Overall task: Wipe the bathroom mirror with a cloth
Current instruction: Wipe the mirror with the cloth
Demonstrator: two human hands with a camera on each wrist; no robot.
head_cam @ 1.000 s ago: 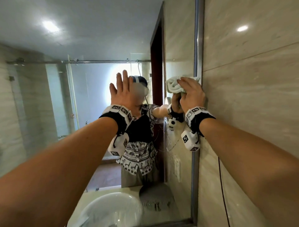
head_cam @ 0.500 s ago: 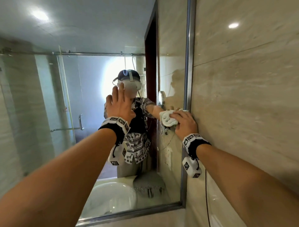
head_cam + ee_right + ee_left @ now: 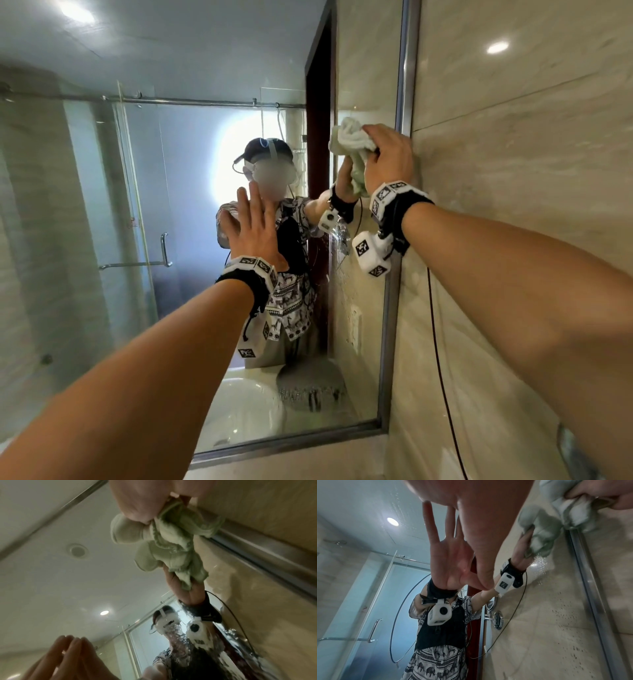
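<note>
The bathroom mirror (image 3: 171, 212) fills the wall ahead, with a metal frame (image 3: 406, 68) down its right side. My right hand (image 3: 388, 157) grips a bunched pale green cloth (image 3: 352, 137) and presses it on the glass next to that frame, at the height of my reflected head. From the right wrist, the cloth (image 3: 185, 524) bulges out of my curled right hand (image 3: 142, 500) against its own reflection. My left hand (image 3: 253, 226) lies flat on the glass to the left, fingers straight. The left wrist view shows the left hand (image 3: 471, 500) meeting its mirrored palm.
A beige tiled wall (image 3: 513, 171) stands right of the frame, and a black cable (image 3: 442, 377) hangs along it. Water drops (image 3: 565, 612) speckle the glass low on the right. A white basin (image 3: 246, 404), a glass shower door and my own figure appear only as reflections.
My right hand slid the cloth down the mirror's right edge, then back up to head height. The left hand stayed flat on the glass.
</note>
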